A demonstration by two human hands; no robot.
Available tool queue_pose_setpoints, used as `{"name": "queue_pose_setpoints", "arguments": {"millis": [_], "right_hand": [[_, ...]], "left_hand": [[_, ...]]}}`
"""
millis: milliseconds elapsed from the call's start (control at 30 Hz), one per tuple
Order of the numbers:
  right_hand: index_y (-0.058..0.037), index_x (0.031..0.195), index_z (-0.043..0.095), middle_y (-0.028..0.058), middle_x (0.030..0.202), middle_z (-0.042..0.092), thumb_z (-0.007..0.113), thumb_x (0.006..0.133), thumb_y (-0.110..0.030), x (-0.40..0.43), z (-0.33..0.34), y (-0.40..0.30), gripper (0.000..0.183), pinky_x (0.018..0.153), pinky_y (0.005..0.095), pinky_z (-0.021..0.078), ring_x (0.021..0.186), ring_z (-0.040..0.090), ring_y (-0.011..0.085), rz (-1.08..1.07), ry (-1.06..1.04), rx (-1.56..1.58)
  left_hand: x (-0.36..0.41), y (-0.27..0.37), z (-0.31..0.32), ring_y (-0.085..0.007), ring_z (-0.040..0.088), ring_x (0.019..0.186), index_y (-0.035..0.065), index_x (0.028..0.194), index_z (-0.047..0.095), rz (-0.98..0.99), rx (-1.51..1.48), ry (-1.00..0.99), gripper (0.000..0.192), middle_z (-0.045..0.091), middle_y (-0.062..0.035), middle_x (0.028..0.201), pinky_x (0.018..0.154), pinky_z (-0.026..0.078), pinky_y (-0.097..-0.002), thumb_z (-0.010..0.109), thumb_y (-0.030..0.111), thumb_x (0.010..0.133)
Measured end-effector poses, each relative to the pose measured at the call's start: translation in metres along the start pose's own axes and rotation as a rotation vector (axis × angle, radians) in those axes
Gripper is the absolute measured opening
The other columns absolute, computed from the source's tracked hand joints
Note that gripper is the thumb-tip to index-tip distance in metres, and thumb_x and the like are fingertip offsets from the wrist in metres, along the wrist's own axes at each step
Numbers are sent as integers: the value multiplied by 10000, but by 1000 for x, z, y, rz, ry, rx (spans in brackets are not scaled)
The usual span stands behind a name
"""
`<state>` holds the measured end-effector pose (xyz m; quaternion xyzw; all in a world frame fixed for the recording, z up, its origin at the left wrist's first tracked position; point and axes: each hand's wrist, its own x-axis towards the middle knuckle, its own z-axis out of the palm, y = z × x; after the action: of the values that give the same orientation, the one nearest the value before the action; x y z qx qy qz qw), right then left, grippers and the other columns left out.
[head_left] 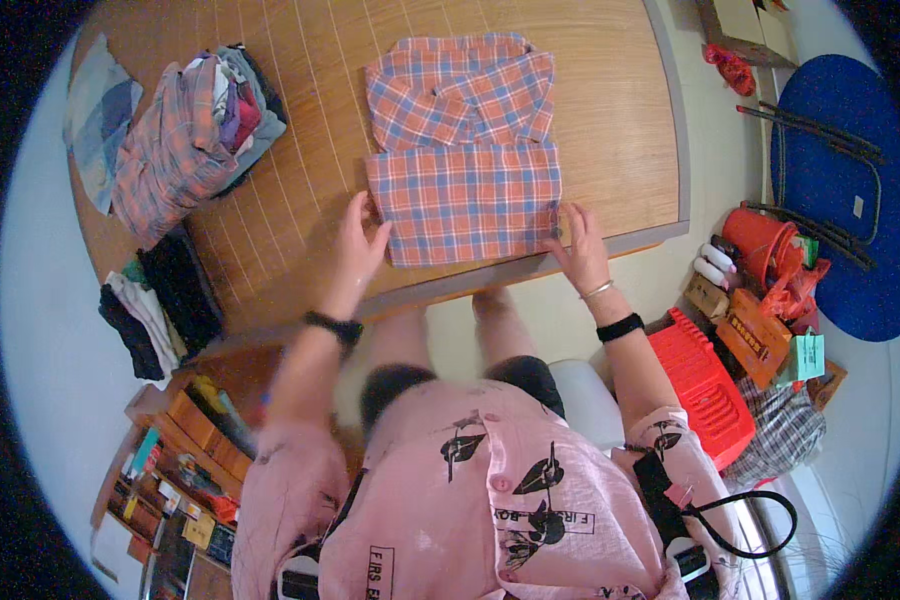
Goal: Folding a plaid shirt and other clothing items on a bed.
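A plaid shirt (pixel 465 202) in orange, blue and white lies on the wooden table before me. Its lower part is folded up into a flat band, and the sleeves are crossed over the upper part. My left hand (pixel 358 244) is at the band's left edge, thumb against the cloth and fingers spread from it. At the right edge, my right hand (pixel 581 244) has its thumb at the lower corner and its fingers beside the cloth. Neither hand visibly grips the fabric.
A heap of clothes (pixel 202 135) sits at the table's (pixel 615 150) left, with dark and white garments (pixel 157 315) nearer me. On the floor at right are a red plastic stool (pixel 701 390), a red bucket (pixel 757 232) and boxes. A blue folding table (pixel 832 187) leans there.
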<state>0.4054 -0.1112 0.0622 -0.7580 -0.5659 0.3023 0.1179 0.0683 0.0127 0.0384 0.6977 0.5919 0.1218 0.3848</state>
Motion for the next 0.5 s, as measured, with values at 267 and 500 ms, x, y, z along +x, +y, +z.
{"name": "queue_pose_setpoints", "arguments": {"millis": [267, 500], "right_hand": [[-230, 1222, 461, 119, 1292, 368, 624, 639, -32, -7, 30, -10, 638, 897, 404, 386, 1109, 415, 324, -256, -26, -356], [-123, 987, 595, 106, 1067, 525, 577, 669, 22, 13, 29, -11, 350, 803, 371, 438, 962, 511, 304, -246, 86, -84]], "left_hand": [[0, 21, -20, -299, 213, 1301, 162, 1298, 371, 431, 605, -330, 643, 254, -126, 1391, 1013, 248, -526, 605, 54, 709], [15, -5, 12, -306, 358, 1219, 158, 1158, 527, 653, 606, -218, 492, 418, -111, 1288, 1007, 272, -514, 541, 26, 685]]}}
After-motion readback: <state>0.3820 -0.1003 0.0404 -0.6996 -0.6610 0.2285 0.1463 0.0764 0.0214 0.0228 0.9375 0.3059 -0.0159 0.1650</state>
